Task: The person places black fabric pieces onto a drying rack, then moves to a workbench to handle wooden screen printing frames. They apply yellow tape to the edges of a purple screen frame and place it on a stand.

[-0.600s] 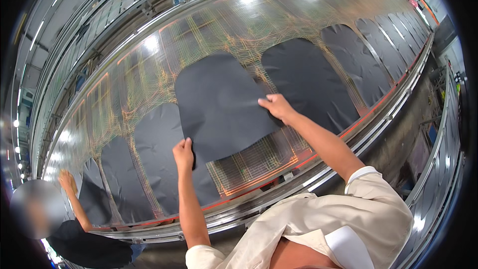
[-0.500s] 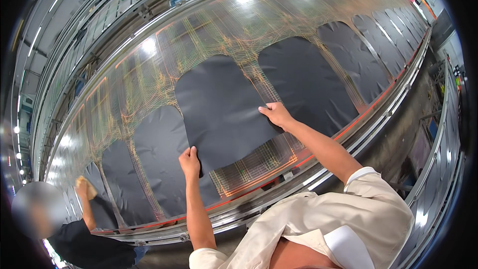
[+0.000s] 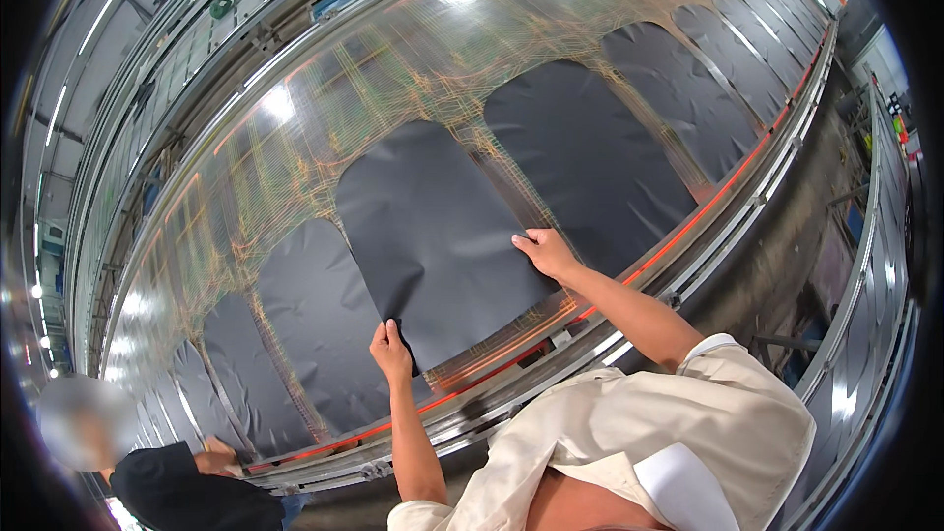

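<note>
A dark grey flexible sheet (image 3: pixel 442 236) with a rounded far end lies over the table in front of me. My left hand (image 3: pixel 392 350) pinches its near left corner, thumb on top, and a crease runs up from that grip. My right hand (image 3: pixel 547 254) grips its right edge a little farther up, thumb on top and fingers mostly hidden underneath. The far part appears to rest on the tabletop; how far the near part is raised I cannot tell. Similar sheets lie on both sides, one on the left (image 3: pixel 315 315) and one on the right (image 3: pixel 580 157).
The long shiny tabletop (image 3: pixel 551 10) carries many thin coloured lines. A red strip (image 3: pixel 678 228) and metal rails (image 3: pixel 723 236) follow its near edge. More dark sheets (image 3: pixel 733 54) lie toward the far right. A co-worker in a dark top (image 3: pixel 187 492) leans at the table's left end.
Both my hands have drawn the sheet nearer, so its near edge lies closer to the red strip. The co-worker's hand has come down toward the near edge. My view has shifted slightly.
</note>
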{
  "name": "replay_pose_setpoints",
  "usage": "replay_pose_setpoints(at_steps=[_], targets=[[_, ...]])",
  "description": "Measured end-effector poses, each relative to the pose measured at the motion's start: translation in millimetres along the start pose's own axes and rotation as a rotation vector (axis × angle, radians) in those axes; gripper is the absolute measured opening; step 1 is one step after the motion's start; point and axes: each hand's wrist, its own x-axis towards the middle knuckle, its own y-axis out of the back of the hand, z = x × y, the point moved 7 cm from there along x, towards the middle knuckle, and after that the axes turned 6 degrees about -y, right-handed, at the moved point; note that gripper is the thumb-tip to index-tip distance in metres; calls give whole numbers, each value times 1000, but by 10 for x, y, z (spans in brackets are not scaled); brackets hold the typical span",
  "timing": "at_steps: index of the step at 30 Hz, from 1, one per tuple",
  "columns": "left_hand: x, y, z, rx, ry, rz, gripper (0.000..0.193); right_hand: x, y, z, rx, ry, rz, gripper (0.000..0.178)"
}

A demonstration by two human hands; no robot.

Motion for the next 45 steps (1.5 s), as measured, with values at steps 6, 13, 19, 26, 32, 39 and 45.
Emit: replay_pose_setpoints(at_steps=[6, 13, 19, 26, 32, 39, 45], targets=[[-168, -68, -13, -53, 0, 4, 37, -87, 58, 225, 37, -69, -2, 41], [-306, -86, -137, -88, 11, 3, 39, -86, 44, 476, 29, -77, -42, 38], [-380, -109, -302, -98, 59, -3, 41, -72, 51, 653, 42, -93, -36, 42], [-456, -165, -303, -73, 105, 21, 43, -26, 94, 756, 39, -129, -65, 46], [-463, -201, -224, -106, 140, 30, 41, -91, 151, 558, -86, -127, -53, 41], [-411, -47, -12, 105, 107, 54, 42, -88, 48, 665, -40, -152, -69, 41], [-473, -76, -212, 48, 321, 91, 42, 0, 78, 739, -13, -114, -62, 38]])
